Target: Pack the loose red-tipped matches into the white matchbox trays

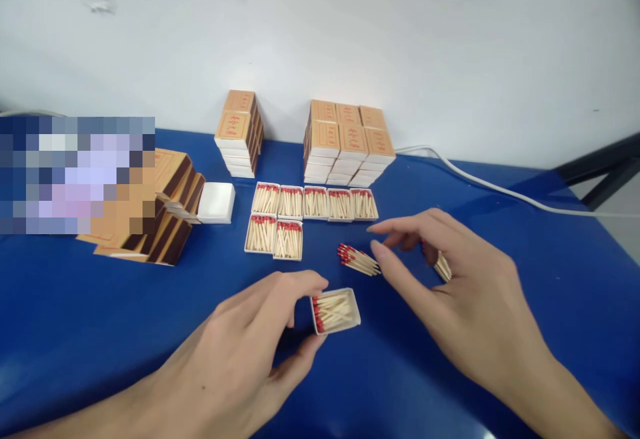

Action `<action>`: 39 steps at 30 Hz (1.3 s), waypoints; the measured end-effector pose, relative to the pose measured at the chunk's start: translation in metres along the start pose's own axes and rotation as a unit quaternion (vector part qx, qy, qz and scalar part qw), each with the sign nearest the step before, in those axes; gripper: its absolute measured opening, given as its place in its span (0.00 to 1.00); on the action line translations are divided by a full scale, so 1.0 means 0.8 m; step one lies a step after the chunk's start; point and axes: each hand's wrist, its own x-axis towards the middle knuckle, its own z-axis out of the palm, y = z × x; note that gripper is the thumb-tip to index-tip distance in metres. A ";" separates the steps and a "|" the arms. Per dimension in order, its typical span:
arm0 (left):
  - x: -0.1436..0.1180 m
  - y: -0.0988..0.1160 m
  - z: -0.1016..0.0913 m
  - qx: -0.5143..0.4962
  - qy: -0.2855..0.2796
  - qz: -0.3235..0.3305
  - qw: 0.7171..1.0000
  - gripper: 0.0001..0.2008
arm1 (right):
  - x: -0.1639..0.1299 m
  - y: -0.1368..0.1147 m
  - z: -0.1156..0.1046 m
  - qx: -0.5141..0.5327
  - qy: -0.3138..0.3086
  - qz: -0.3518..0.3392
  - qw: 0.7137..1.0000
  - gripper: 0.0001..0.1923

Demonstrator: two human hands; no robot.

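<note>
matches filled the small open tray pinched at its near end by the left hand, while just beyond it the right hand, fingers spread, hovered beside loose matches on the blue table.

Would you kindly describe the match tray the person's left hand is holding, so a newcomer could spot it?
On the blue table, nearer than the two rows of filled trays, one small white tray sits alone at the left hand fingertips. It alone lies tilted, red heads leftward.
</note>
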 end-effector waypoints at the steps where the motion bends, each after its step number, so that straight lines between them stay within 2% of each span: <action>1: 0.002 0.000 -0.002 0.003 0.003 -0.002 1.000 0.22 | 0.000 0.002 0.002 -0.012 -0.021 0.000 1.000 0.07; 4: 0.004 0.000 -0.005 0.025 0.035 -0.017 0.999 0.22 | -0.004 0.009 0.007 -0.039 -0.077 -0.007 0.996 0.13; 7: 0.002 -0.004 -0.005 0.033 0.013 -0.015 0.999 0.21 | -0.009 0.012 0.011 -0.047 -0.101 -0.011 0.994 0.12; 10: 0.001 -0.006 -0.003 0.030 -0.002 -0.012 0.999 0.23 | -0.009 0.011 0.011 -0.028 -0.105 -0.012 0.994 0.09; 19: 0.008 -0.003 -0.003 0.014 0.009 -0.015 1.000 0.25 | 0.004 0.011 0.001 0.017 -0.132 -0.014 0.991 0.05; 23: 0.007 -0.004 -0.005 0.017 -0.004 -0.021 1.000 0.25 | 0.006 0.013 0.000 0.026 -0.140 -0.008 0.990 0.06; 28: 0.008 -0.004 -0.006 0.012 -0.008 -0.021 1.000 0.25 | 0.008 0.008 -0.005 0.045 -0.112 -0.017 0.993 0.05; 31: 0.008 -0.004 -0.005 0.008 -0.004 -0.023 1.000 0.25 | 0.004 0.002 -0.010 0.051 -0.102 -0.051 0.992 0.04; 34: 0.008 -0.003 -0.004 0.003 -0.002 -0.031 1.000 0.27 | -0.007 -0.005 -0.012 0.062 -0.133 -0.108 0.983 0.05; 36: 0.008 -0.001 -0.003 -0.001 -0.001 -0.035 0.999 0.28 | -0.014 -0.011 -0.008 0.051 -0.158 -0.151 0.975 0.09; 39: 0.010 0.001 -0.002 -0.007 -0.001 -0.033 0.999 0.28 | -0.018 -0.021 -0.001 -0.021 -0.147 -0.224 0.963 0.20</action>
